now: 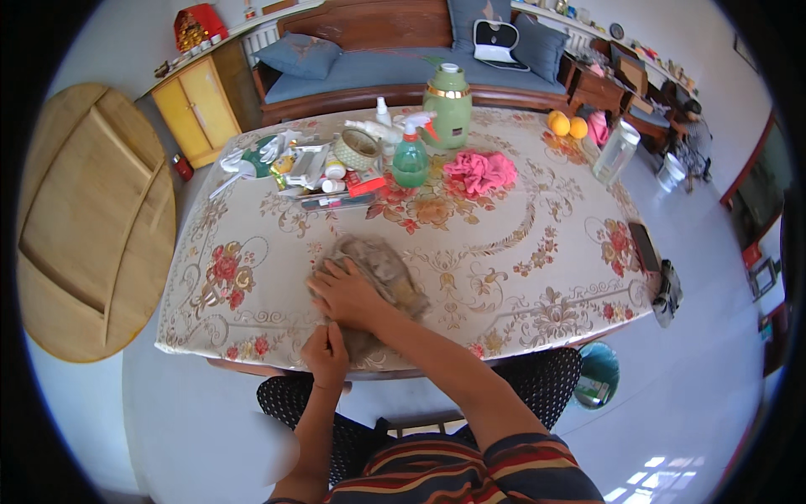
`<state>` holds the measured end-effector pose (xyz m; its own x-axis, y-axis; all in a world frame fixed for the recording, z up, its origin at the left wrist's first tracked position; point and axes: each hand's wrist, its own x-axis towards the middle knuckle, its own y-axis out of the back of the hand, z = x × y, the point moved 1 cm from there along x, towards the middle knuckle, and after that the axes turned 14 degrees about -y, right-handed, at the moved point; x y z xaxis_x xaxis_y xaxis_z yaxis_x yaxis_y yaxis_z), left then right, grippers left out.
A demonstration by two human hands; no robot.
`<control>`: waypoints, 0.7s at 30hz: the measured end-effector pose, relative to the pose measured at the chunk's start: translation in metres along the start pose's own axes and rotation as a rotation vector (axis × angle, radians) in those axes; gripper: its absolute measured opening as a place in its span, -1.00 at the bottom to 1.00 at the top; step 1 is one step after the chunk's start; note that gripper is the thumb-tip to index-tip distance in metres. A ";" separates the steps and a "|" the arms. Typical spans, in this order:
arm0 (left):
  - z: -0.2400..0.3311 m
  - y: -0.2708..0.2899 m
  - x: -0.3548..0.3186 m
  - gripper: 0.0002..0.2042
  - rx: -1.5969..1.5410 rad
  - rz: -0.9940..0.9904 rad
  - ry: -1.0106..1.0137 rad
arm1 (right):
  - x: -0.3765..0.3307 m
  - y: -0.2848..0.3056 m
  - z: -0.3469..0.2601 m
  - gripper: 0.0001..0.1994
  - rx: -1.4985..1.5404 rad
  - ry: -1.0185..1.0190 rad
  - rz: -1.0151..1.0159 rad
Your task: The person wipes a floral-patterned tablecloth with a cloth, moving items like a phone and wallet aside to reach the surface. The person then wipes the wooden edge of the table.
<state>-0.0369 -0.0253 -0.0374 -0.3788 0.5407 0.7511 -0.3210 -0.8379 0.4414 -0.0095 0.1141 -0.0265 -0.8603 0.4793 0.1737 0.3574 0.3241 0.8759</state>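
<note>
A crumpled grey-brown cloth [379, 262] lies on the patterned tablecloth [495, 307] near the table's front edge. My right hand [346, 292] rests flat on top of it, fingers spread and pressing down. Just below, my left hand [326, 354] is closed in a fist at the cloth's near left edge, apparently gripping a bit of it; the fingertips are hidden. Farther back stand a green spray bottle [410, 162] with a red and white head and a bunched pink cloth [481, 171].
At the back left sits a cluttered tray [336, 200] with a tape roll [357, 149] and small bottles. A green thermos [447, 107], oranges [558, 123], a clear bottle [616, 154] and a phone [644, 247] line the back and right. A bin [601, 367] stands below the front edge.
</note>
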 end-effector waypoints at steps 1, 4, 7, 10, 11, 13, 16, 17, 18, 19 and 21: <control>0.002 0.000 0.002 -0.69 -0.004 -0.012 0.009 | 0.011 -0.006 0.001 -0.46 0.001 -0.018 0.029; 0.001 0.000 0.003 -0.70 -0.020 -0.031 0.050 | 0.031 -0.012 0.003 -0.48 -0.031 -0.052 0.112; 0.001 0.000 0.006 -0.70 -0.010 -0.025 0.068 | 0.032 -0.007 0.013 -0.49 -0.090 -0.093 0.161; 0.001 -0.002 0.007 -0.67 -0.004 -0.051 0.096 | 0.027 0.003 0.042 -0.50 -0.111 -0.174 0.183; 0.003 -0.003 0.008 -0.66 -0.003 -0.066 0.107 | 0.022 0.012 0.064 -0.50 -0.145 -0.215 0.209; -0.003 -0.002 0.006 -0.66 0.052 -0.095 0.118 | 0.006 0.037 0.103 -0.51 -0.152 -0.288 0.262; -0.001 -0.006 0.006 -0.65 0.106 -0.101 0.082 | -0.034 0.083 0.181 -0.53 -0.195 -0.429 0.394; -0.006 -0.006 0.003 -0.65 0.133 -0.107 0.053 | -0.050 0.101 0.205 -0.53 -0.244 -0.486 0.424; -0.010 -0.007 0.003 -0.65 0.143 -0.120 0.044 | -0.069 0.119 0.229 -0.53 -0.295 -0.549 0.454; -0.011 -0.006 0.002 -0.65 0.165 -0.130 0.039 | -0.085 0.132 0.252 -0.53 -0.310 -0.613 0.476; -0.006 -0.010 0.004 -0.64 0.164 -0.137 0.016 | -0.121 0.162 0.294 -0.54 -0.344 -0.736 0.497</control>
<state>-0.0407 -0.0144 -0.0415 -0.3555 0.6508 0.6709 -0.2251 -0.7563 0.6143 0.2591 0.3479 -0.0381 -0.1516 0.9289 0.3379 0.3930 -0.2571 0.8829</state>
